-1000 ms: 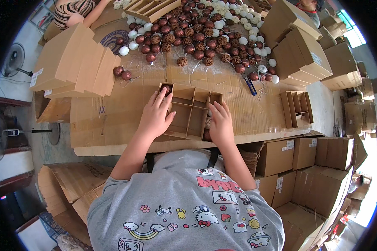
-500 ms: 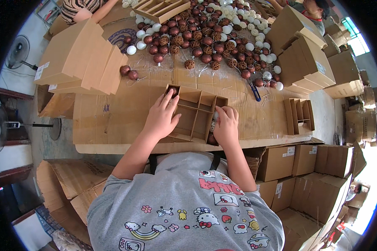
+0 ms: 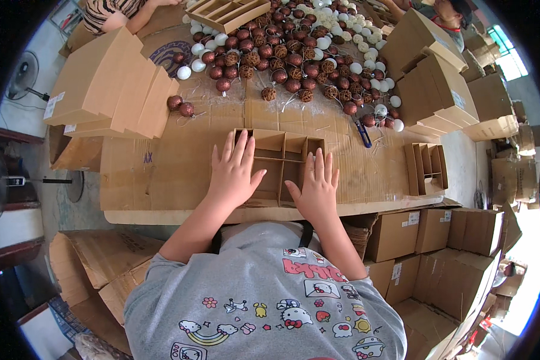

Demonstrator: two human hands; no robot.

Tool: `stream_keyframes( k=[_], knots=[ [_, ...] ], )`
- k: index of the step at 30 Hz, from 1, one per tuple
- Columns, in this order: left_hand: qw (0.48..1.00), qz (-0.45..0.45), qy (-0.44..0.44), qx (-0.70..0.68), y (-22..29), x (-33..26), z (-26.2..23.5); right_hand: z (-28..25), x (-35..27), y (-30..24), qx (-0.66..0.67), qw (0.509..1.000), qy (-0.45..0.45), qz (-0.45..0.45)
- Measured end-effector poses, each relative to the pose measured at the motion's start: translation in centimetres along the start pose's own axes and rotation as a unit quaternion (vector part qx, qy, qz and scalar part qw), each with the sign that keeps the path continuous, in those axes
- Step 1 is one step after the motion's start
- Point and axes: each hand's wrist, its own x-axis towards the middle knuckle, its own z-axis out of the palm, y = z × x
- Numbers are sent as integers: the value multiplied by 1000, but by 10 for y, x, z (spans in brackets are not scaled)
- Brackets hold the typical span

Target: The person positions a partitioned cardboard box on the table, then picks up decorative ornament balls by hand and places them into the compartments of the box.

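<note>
A shallow divided cardboard box (image 3: 271, 177) lies on the table before me, split into compartments by thin cardboard walls. My left hand (image 3: 231, 174) is flat with fingers spread over its left side, covering most of the left column. Over the right column lies my right hand (image 3: 317, 189), also flat, fingers stretched toward the box's far edge. Neither hand grips anything. The middle compartments show bare cardboard; what sits beneath my palms is hidden.
Beyond the box spread brown glitter balls (image 3: 292, 86), brown woven balls (image 3: 269, 94) and white balls (image 3: 184, 72). A blue cutter (image 3: 364, 135) lies to the right, near another divided box (image 3: 426, 169). Carton stacks (image 3: 96, 78) flank the table; two people sit across.
My right hand has gone from curled fingers at the right column to lying flat over it. The balls seen there before are now covered. My left fingers have straightened.
</note>
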Motion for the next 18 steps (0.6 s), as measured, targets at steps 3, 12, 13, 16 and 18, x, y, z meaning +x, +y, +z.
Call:
stream_keyframes(
  k=[3, 12, 13, 16, 18],
  knots=[
    [1000, 10, -4, -1, 0, 13, 0, -5, 0, 0, 6, 998, 60, 6],
    [999, 31, -33, -22, 0, 18, 15, 4, 2, 4, 20, 1000, -8, -3],
    [998, 35, -24, -47, -5, 16, 17, 3, 1, 5, 20, 1000, -5, -4],
    [927, 27, 33, -372, -33, 15, 22, 8, -1, 15, 192, 981, 39, 2],
    [923, -33, 103, -370, -56, 21, 13, 14, 4, 30, 311, 943, 114, 17]
  ],
)
